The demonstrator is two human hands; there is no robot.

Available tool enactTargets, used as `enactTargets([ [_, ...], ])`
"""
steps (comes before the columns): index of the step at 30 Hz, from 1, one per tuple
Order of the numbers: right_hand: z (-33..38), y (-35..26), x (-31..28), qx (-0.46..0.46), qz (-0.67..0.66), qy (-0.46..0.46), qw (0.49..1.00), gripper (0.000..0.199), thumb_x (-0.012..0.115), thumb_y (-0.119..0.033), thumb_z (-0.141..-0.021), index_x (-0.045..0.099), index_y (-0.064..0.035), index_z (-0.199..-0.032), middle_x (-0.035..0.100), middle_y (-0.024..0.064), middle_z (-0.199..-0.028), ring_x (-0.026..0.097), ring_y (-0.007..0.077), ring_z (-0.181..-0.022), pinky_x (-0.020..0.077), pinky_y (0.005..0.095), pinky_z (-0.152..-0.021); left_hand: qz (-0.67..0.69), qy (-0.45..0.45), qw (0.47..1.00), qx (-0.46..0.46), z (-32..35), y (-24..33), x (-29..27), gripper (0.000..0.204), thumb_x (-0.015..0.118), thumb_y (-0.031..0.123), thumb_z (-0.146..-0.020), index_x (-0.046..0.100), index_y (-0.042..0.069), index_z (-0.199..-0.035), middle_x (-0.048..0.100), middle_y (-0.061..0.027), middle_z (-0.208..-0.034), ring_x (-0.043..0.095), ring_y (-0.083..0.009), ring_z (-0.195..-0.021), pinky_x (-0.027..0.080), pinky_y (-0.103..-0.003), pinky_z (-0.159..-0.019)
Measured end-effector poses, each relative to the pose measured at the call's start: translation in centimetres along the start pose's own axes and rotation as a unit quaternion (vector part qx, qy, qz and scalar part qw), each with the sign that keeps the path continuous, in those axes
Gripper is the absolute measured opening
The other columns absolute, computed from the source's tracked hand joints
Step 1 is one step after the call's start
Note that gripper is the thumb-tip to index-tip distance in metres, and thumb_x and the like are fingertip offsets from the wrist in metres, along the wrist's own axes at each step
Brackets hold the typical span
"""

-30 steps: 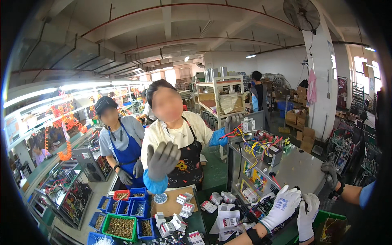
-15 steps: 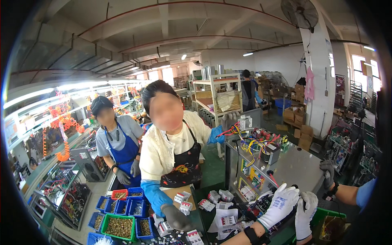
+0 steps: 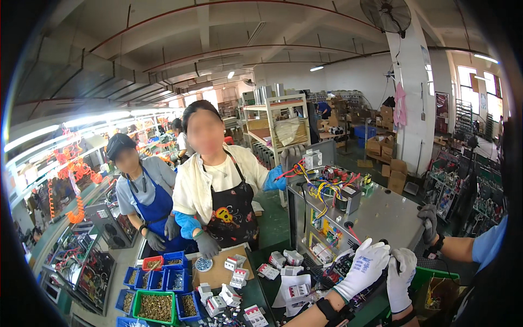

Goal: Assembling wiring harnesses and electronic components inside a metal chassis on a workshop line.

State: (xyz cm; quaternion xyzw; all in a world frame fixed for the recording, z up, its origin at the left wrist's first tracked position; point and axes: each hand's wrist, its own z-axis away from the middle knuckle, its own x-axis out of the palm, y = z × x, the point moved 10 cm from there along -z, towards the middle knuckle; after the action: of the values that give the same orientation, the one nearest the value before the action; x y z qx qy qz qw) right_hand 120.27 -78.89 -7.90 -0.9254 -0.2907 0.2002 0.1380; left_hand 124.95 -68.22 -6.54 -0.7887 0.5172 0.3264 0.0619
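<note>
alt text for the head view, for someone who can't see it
Two white-gloved hands, left hand and right hand, rest at a grey test machine with coloured wires. Across the workbench, strewn with small white parts, stands a co-worker in a black apron.

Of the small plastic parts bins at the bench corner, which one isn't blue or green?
The red plastic bin, at the cluster's back-left corner; the others are blue, except the green bin of brass-coloured parts.

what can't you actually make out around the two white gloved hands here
- Head view: what the left hand touches on the grey test machine; the glove covers it.
- Right hand: its fingers curl together, so whether they hold anything is hidden.
- The small white breaker parts on the bench are too small for detail.
- Both forearms are cut off by the lower edge.
</note>
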Motion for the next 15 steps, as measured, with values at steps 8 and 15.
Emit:
enactTargets([
  [8,-0.1,0.5,0.3,0.027,0.005,-0.035,0.999,0.015,0.062,-0.003,-0.075,0.066,-0.0025,-0.09,0.064,0.0133,-0.093,0.059,0.0336,-0.095,0.0427,0.0445,-0.09,0.001,-0.03,0.998,-0.048,0.4,-0.8,0.5,0.015,0.058,0.013,-0.087,0.063,0.004,-0.097,0.065,-0.0092,-0.097,0.06,-0.0247,-0.099,0.041,-0.039,-0.089],
  [15,-0.1,0.3,0.2,0.012,0.008,-0.034,0.999,0.015,0.061,-0.002,-0.075,0.064,-0.0023,-0.089,0.064,0.012,-0.092,0.059,0.0335,-0.095,0.0429,0.0445,-0.09,-0.012,-0.011,1.0,-0.009,-0.1,-0.1,0.4,0.007,0.055,0.012,-0.085,0.057,0.008,-0.08,0.056,-0.007,-0.077,0.057,-0.0261,-0.081,0.04,-0.037,-0.079],
])
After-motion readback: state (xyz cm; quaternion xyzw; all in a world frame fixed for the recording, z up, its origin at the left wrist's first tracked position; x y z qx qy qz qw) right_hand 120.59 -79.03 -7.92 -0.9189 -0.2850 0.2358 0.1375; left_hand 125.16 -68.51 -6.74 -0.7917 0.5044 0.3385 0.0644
